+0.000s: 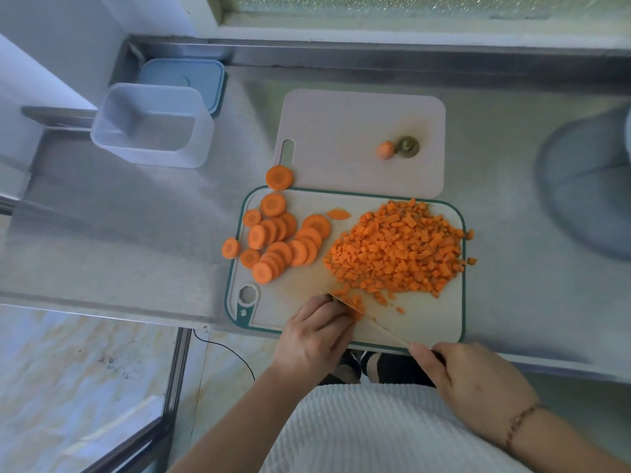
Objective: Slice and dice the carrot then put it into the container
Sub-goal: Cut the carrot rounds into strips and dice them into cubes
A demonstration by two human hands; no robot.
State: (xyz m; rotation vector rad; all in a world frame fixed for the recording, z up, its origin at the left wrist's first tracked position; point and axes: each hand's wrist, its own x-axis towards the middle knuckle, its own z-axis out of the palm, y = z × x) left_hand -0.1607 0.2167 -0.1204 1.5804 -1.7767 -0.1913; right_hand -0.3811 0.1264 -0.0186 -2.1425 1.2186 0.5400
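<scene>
A clear, empty rectangular plastic container (pixel 152 126) sits far left on the steel counter (pixel 119 216). Round orange carrot slices (pixel 276 238) lie on the green-rimmed cutting board (pixel 459 302); a heap of diced carrot (pixel 397 247) lies right of them. The left hand (pixel 316 332) presses curled fingers on carrot strips (pixel 353 303) at the knife blade (pixel 382 329). The right hand (pixel 474 380) grips the handle.

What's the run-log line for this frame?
phase: dicing | right hand: grips knife | left hand: holds carrot pieces at blade | diced pile, slices on board | container: empty
</scene>
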